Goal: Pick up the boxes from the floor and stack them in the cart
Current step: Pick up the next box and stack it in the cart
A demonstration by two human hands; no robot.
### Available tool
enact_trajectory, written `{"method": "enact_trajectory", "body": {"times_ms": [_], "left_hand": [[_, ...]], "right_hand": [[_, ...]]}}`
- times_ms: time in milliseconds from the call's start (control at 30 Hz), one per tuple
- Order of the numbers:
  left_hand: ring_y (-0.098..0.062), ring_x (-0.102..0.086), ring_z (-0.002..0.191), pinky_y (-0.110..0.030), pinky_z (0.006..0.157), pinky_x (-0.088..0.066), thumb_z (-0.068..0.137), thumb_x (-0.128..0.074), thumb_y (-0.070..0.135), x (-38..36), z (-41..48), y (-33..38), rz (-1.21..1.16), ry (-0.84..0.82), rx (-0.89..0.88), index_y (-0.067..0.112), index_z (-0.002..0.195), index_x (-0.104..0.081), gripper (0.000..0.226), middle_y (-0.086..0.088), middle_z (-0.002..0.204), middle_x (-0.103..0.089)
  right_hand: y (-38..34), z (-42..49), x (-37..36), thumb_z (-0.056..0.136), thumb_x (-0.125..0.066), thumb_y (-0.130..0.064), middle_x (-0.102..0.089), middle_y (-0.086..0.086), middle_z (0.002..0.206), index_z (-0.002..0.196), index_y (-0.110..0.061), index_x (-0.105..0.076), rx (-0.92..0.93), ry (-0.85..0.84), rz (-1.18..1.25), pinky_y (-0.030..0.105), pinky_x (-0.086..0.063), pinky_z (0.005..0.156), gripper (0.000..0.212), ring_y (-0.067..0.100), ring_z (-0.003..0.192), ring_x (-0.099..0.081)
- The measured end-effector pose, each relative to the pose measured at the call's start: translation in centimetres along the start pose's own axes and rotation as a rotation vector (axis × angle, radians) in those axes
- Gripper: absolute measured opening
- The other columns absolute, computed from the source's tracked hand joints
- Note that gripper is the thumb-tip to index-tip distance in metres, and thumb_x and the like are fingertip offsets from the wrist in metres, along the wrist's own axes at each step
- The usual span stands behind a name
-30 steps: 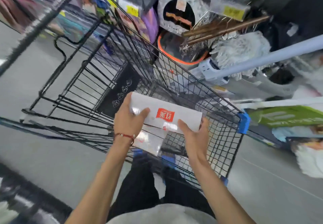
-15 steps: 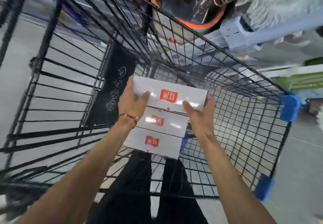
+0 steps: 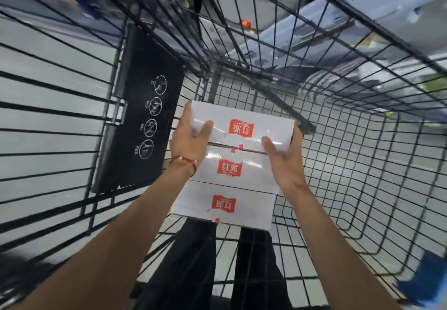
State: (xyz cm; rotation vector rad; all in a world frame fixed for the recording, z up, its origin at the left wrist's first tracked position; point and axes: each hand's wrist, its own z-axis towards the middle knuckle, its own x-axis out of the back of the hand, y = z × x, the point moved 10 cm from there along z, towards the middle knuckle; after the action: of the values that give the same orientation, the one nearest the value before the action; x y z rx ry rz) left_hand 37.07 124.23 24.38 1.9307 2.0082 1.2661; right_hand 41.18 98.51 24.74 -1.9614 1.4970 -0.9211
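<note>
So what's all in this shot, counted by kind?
White rectangular boxes with red logos: 3
Black wire cart: 1
Black panel with white pictograms: 1
Left hand and right hand, gripping the farthest box: 2
Total: 7

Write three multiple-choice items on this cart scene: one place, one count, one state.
1. Where is the black panel relative to the boxes? A left; B right; C beneath.
2. How many boxes show? A two; B three; C five.
3. What do the left hand and right hand do? A both hold the far box; B both hang idle; C only one touches a box.
Key: A, the panel stands to their left; B, three lie in a row; A, each hand clasps one end.
</note>
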Motion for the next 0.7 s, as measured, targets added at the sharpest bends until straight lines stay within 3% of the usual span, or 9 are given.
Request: {"method": "enact_trajectory", "body": {"times_ms": [100,267,333,433,500,600,633,700], "left_hand": [[-0.013,-0.058,0.108,-0.026,0.104,-0.043,0.096,-0.064,0.034,-0.3,-0.2,-0.6,-0.104,-0.032,0.023,0.036,0.156,-0.024,0.072,0.010,0.121,-0.060],[-0.008,-0.049,0.113,-0.025,0.101,-0.037,0.094,-0.064,0.042,-0.4,0.1,-1.4,-0.151,-0.108,0.089,0.038,0.155,-0.026,0.072,0.013,0.121,-0.050],[-0.008,-0.050,0.113,-0.027,0.106,-0.037,0.093,-0.065,0.043,-0.3,0.4,-1.7,-0.134,-0.125,0.091,0.038,0.155,-0.028,0.072,0.014,0.121,-0.053],[-0.013,-0.054,0.123,-0.034,0.113,-0.039,0.090,-0.067,0.048,-0.3,0.8,-2.3,-0.106,-0.150,0.090,0.042,0.153,-0.032,0.072,0.010,0.136,-0.059],[-0.008,-0.058,0.114,-0.022,0.101,-0.045,0.092,-0.066,0.044,-0.6,0.8,-2.3,-0.144,-0.160,0.080,0.039,0.153,-0.034,0.069,0.009,0.134,-0.060],[0.007,-0.058,0.091,0.000,0.067,-0.045,0.097,-0.062,0.032,-0.7,0.7,-2.3,-0.179,-0.144,0.058,0.033,0.153,-0.035,0.062,0.010,0.122,-0.060],[0.004,-0.060,0.094,-0.002,0.069,-0.048,0.098,-0.062,0.031,-0.6,0.6,-2.2,-0.189,-0.132,0.055,0.033,0.153,-0.035,0.062,0.010,0.123,-0.060],[-0.008,-0.062,0.109,-0.021,0.092,-0.054,0.097,-0.062,0.034,-0.5,0.8,-2.6,-0.206,-0.107,0.045,0.036,0.152,-0.036,0.061,0.009,0.127,-0.063]], "right_hand": [[0.1,-0.3,0.0,0.100,-0.068,-0.020,-0.070,-0.018,0.122,0.157,-0.032,-0.026,-0.005,0.023,0.030,0.041,-0.058,0.099,0.072,0.002,0.109,-0.071],[-0.1,-0.5,0.0,0.100,-0.068,-0.024,-0.068,-0.032,0.111,0.158,-0.036,-0.029,-0.001,0.074,-0.010,0.033,-0.057,0.096,0.071,-0.012,0.099,-0.068],[-0.3,-0.7,0.2,0.099,-0.069,-0.024,-0.069,-0.024,0.118,0.157,-0.037,-0.032,0.011,0.096,-0.021,0.036,-0.059,0.098,0.070,-0.006,0.103,-0.070],[0.0,-0.8,0.4,0.098,-0.070,-0.024,-0.069,-0.012,0.128,0.156,-0.037,-0.034,0.027,0.135,-0.027,0.046,-0.060,0.097,0.070,0.006,0.110,-0.071],[0.2,-0.9,0.4,0.098,-0.071,-0.027,-0.070,-0.012,0.128,0.157,-0.040,-0.031,0.012,0.141,-0.027,0.050,-0.060,0.096,0.072,0.009,0.110,-0.072],[0.3,-0.8,0.1,0.098,-0.070,-0.028,-0.072,-0.014,0.124,0.157,-0.041,-0.029,0.006,0.095,-0.056,0.049,-0.059,0.097,0.073,0.008,0.109,-0.072],[0.3,-0.7,0.0,0.099,-0.069,-0.028,-0.072,-0.016,0.122,0.157,-0.041,-0.029,0.011,0.073,-0.071,0.049,-0.059,0.097,0.072,0.007,0.108,-0.072],[0.3,-0.6,-0.2,0.099,-0.069,-0.027,-0.071,-0.023,0.118,0.156,-0.043,-0.028,0.008,0.045,-0.101,0.048,-0.059,0.098,0.072,0.006,0.108,-0.072]]}}
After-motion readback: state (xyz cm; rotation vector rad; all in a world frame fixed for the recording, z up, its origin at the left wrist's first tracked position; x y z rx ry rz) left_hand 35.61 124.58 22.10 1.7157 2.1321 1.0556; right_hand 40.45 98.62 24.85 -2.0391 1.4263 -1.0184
